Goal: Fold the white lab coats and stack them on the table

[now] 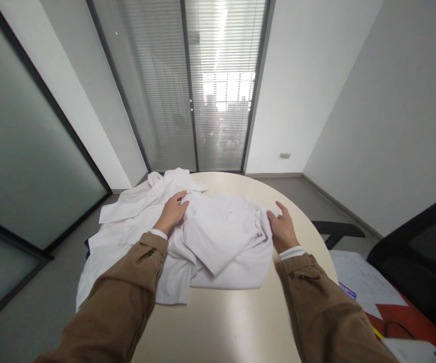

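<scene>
White shirt (221,237) lies partly folded on the tabletop (218,325), right of white garments (127,219). Left hand (173,210) contacts its left side, right hand (283,228) its right; clamping cannot be determined.

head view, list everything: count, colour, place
table: 1, beige, centre
garment: 1, white, mid-table
garment heap: unclear, white, table's left
chair: 1, black, right
papers: unclear, white, lower right
surface: 1, red, under papers
small object: 1, purplish, by papers
cropped object: 1, white, lower-right corner
strip: 1, yellow, lower right
blinds: 2, grey, back
frosted panels: 2, grey, left
walls: several, white, around
wall plate: 1, beige, back wall
floor: 1, grey, below
sleeves: 2, brown, below
left hand: 1, bare, garment's left
right hand: 1, bare, garment's right
</scene>
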The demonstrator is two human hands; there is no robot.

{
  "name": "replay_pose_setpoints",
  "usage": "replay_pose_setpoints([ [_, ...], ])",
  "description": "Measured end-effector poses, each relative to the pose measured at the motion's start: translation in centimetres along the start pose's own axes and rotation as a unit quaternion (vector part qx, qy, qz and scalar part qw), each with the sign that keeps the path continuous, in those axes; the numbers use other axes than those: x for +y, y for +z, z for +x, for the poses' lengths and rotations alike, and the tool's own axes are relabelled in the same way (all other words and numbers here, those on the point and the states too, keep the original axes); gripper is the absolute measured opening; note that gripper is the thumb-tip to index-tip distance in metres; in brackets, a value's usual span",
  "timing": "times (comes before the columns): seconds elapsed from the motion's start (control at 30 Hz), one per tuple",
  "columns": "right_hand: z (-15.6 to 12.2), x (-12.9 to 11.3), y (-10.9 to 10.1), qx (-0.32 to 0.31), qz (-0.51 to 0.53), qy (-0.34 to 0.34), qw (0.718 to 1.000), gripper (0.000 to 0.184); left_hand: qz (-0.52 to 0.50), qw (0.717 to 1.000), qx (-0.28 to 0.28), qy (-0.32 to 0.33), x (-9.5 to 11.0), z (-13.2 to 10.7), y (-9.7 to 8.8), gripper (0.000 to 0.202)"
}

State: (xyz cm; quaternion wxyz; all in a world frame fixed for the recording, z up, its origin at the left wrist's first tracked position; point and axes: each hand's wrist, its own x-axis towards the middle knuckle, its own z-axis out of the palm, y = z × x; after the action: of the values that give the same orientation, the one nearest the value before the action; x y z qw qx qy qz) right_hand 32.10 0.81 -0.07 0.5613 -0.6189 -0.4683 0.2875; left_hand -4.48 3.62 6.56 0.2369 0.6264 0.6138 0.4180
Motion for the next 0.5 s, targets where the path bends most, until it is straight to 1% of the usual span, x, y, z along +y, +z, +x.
replay_pose_setpoints([
  [0.03,-0.1,-0.2,-0.1,-0.004,0.008,0.018,1.0,0.08,0.033,0.999,-0.001,-0.004,0.2,-0.4,-0.2,0.06],
  [0.07,-0.2,-0.4,-0.3,-0.006,-0.014,0.032,0.999,0.082,0.078,0.997,-0.007,-0.008,0.6,-0.9,-0.5,0.064],
  [0.13,-0.3,-0.8,-0.9,-0.01,-0.122,0.042,0.992,0.082,0.187,0.982,-0.013,-0.027,1.6,-2.5,-1.1,0.076],
  [0.17,-0.3,-0.9,-1.2,-0.014,-0.184,0.044,0.982,0.081,0.237,0.97,-0.017,-0.042,2.1,-3.5,-1.4,0.081],
  [0.23,-0.1,-0.8,-1.9,-0.037,-0.274,0.043,0.96,0.079,0.301,0.948,-0.065,-0.075,2.9,-5.2,-1.8,0.086],
  [0.27,0.0,-0.6,-2.1,-0.053,-0.288,0.037,0.955,0.077,0.317,0.941,-0.095,-0.078,3.1,-5.8,-1.9,0.086],
  [0.33,0.2,0.0,-2.3,-0.08,-0.263,0.016,0.961,0.075,0.311,0.935,-0.166,-0.046,2.8,-6.4,-1.8,0.08],
  [0.37,0.4,0.3,-2.3,-0.08,-0.234,0.005,0.969,0.072,0.294,0.936,-0.193,-0.018,2.4,-6.3,-1.7,0.074],
  [0.4,0.5,0.6,-2.2,-0.066,-0.199,-0.001,0.978,0.069,0.274,0.938,-0.21,0.01,1.9,-6.0,-1.6,0.067],
  [0.43,0.6,0.9,-2.2,-0.039,-0.16,-0.002,0.986,0.064,0.256,0.944,-0.206,0.032,1.3,-5.5,-1.5,0.061],
  [0.47,0.8,1.1,-2.1,-0.005,-0.121,0.001,0.993,0.059,0.243,0.953,-0.176,0.042,0.7,-4.9,-1.5,0.055],
  [0.5,1.0,1.3,-2.1,0.028,-0.08,0.002,0.996,0.055,0.236,0.963,-0.126,0.039,0.2,-4.3,-1.5,0.049],
])
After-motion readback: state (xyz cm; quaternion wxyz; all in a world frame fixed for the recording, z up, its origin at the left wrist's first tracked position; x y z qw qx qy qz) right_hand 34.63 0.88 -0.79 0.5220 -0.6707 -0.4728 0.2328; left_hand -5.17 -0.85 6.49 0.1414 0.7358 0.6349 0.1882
